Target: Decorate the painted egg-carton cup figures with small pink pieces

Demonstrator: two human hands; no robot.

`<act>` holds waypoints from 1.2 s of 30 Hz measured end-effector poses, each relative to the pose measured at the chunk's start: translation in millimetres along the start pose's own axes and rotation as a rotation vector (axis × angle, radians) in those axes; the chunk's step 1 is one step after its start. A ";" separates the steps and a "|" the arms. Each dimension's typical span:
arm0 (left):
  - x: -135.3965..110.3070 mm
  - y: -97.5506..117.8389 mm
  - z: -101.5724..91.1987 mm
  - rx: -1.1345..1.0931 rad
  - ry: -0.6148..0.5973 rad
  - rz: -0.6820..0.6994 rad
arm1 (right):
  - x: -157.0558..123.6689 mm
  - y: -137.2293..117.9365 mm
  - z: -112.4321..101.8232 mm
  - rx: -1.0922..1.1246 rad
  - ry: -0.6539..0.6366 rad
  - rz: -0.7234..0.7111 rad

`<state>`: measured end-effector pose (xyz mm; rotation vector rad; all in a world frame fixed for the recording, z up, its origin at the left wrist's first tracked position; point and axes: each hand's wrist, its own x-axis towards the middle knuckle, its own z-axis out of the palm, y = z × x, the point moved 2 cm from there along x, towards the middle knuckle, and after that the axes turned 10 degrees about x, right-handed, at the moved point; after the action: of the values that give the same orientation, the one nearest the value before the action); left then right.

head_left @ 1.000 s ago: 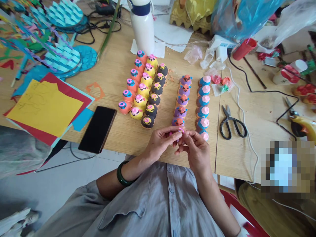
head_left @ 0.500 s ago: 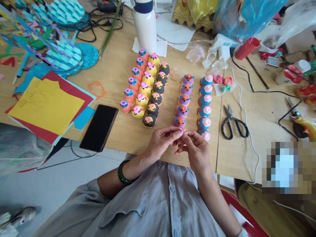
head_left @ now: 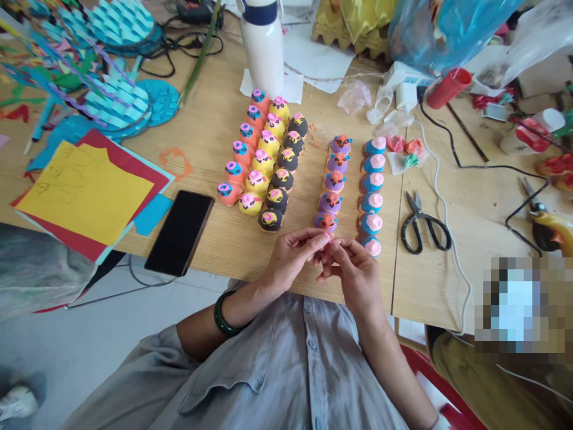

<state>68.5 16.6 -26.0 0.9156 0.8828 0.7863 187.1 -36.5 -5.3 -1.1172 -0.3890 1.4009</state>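
My left hand (head_left: 286, 258) and my right hand (head_left: 359, 270) meet at the table's near edge, fingertips pinched together. Between them is a small pink piece of what looks like modelling clay (head_left: 328, 237), mostly covered by my fingers. Just beyond my fingertips runs a row of purple domed figures (head_left: 332, 202) with orange faces and blue ears. To the right stands a row of blue domes (head_left: 371, 202) topped with pale pink blobs. Orange domes (head_left: 242, 151), yellow domes (head_left: 263, 161) and black domes (head_left: 277, 198) with coloured faces line up on the left.
Black-handled scissors (head_left: 421, 224) lie right of the rows. A phone (head_left: 179, 232) and stacked coloured paper (head_left: 85, 191) are on the left. A white bottle (head_left: 263, 54) stands behind. Cables (head_left: 452, 257) cross the right side, near a pixelated area.
My fingertips have shifted slightly on the pink clay, and less of it shows now. The rows of domes stay put. A shoe at the lower left has moved.
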 end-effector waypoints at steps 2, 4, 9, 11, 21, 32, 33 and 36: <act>0.4 0.6 1.2 0.007 -0.006 0.006 | -0.1 0.4 -0.5 -0.011 0.001 -0.002; 0.8 0.7 1.9 0.008 -0.012 0.006 | -0.2 1.0 -1.0 -0.021 0.001 -0.007; -0.1 -0.8 2.1 -0.045 -0.040 -0.040 | -0.7 -0.9 -2.2 0.000 0.037 -0.057; -1.2 -0.8 2.2 -0.062 -0.059 -0.057 | -1.5 -2.3 -2.0 0.015 0.049 -0.078; -5.5 8.6 2.6 0.044 -0.018 -0.041 | -5.1 0.3 -1.2 -0.048 0.069 -0.142; -8.2 11.8 -0.2 0.206 0.005 0.045 | -7.4 -1.7 0.6 -0.201 0.181 -0.304; -8.4 12.5 -0.6 0.225 0.009 0.046 | -7.8 -1.4 0.1 -0.212 0.182 -0.315; -9.0 14.9 -1.3 0.268 -0.015 0.029 | -9.2 -0.9 -1.4 -0.266 0.161 -0.368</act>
<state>60.8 15.2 -10.4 1.1702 0.9785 0.6944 186.7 -45.1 -1.8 -1.2884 -0.6429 0.9471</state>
